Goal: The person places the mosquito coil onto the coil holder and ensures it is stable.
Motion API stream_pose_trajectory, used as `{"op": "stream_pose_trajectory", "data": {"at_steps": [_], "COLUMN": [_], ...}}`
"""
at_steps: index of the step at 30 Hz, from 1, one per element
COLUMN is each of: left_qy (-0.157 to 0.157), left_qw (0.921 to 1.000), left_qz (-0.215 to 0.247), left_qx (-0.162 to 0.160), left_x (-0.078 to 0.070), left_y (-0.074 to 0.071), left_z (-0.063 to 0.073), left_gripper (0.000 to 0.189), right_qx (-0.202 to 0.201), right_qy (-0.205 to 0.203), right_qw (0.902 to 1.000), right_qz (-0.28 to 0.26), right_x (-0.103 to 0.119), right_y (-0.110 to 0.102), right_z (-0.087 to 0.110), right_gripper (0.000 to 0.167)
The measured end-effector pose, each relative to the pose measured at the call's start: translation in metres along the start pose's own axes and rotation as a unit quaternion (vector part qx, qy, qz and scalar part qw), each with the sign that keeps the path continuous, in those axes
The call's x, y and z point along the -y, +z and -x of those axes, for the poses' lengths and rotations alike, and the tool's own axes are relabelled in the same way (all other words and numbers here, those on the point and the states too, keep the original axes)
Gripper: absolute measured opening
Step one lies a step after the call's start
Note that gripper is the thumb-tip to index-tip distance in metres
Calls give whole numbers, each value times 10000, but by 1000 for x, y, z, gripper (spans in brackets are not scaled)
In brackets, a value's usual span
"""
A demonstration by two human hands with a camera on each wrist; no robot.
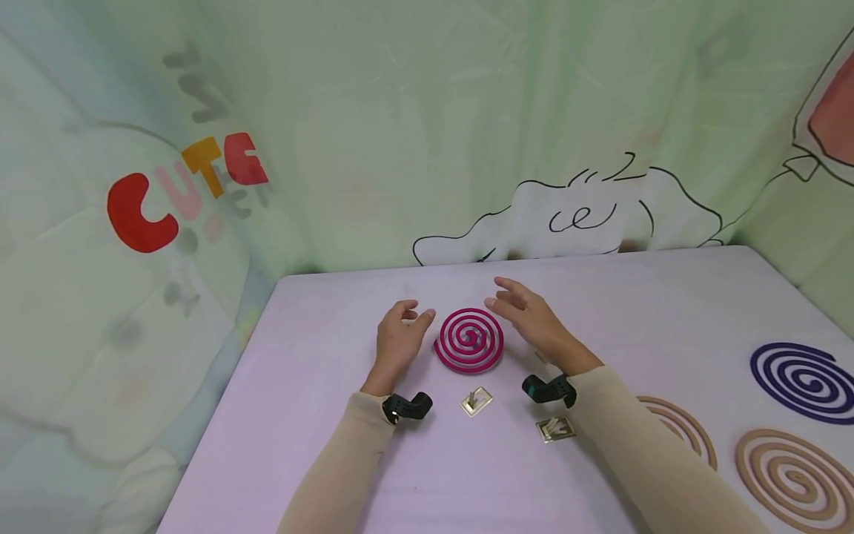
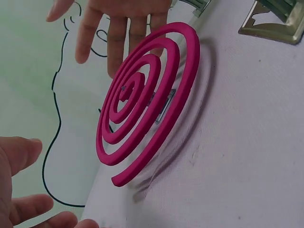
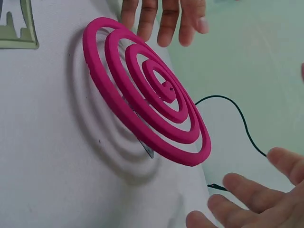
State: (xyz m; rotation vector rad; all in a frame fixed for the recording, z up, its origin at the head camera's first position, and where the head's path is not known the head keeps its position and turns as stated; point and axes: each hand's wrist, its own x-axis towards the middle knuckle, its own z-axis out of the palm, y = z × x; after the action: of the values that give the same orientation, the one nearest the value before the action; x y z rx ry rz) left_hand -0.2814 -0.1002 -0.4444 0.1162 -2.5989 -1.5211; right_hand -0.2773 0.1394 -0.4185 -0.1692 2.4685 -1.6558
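Note:
A pink mosquito coil (image 1: pixel 469 340) is raised off the table, with a small metal stand (image 3: pixel 146 148) partly visible beneath its spiral. To its left is my left hand (image 1: pixel 399 337), fingers loosely bent and holding nothing. My right hand (image 1: pixel 530 319) hovers on the other side, fingers spread and apart from the coil. In the left wrist view the coil (image 2: pixel 147 102) casts a shadow on the cloth, and a gap shows between it and the left fingers (image 2: pixel 28 154).
Two loose metal stands, one nearer (image 1: pixel 477 401) and one to the right (image 1: pixel 555 429), lie in front of the coil. Two tan coils (image 1: pixel 794 475) and a dark blue coil (image 1: pixel 803 382) lie at the right. A printed curtain (image 1: pixel 373 148) hangs behind the table (image 1: pixel 320 460).

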Motion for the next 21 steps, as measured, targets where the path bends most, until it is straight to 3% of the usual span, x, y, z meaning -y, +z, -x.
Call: {"op": "stream_pose_trajectory", "data": {"at_steps": [5,12,16,21], "left_qy": [136,238,284,399], "left_qw": [9994,9989,9988,9984], "left_qz": [-21,259,308,399], "left_qx": [-302,-303,-236,-95], "left_x": [-1,-8,-12,-18], "left_y": [-1,-4,-5,-4], "left_z": [-1,1,3,6], "left_gripper": [54,61,63,62], "right_qx": [-159,-310,-454,-578], "right_qy": [-604,-1284,-1356,-1049], "right_qw": [9975,9906,9890,9920], "right_qz": [331,359,367,386], "right_x": [4,6,1,-8], "right_y": [-8,-30,-45,-60], "right_z": [8,18,23,31], "right_gripper": [74,67,66,71]}}
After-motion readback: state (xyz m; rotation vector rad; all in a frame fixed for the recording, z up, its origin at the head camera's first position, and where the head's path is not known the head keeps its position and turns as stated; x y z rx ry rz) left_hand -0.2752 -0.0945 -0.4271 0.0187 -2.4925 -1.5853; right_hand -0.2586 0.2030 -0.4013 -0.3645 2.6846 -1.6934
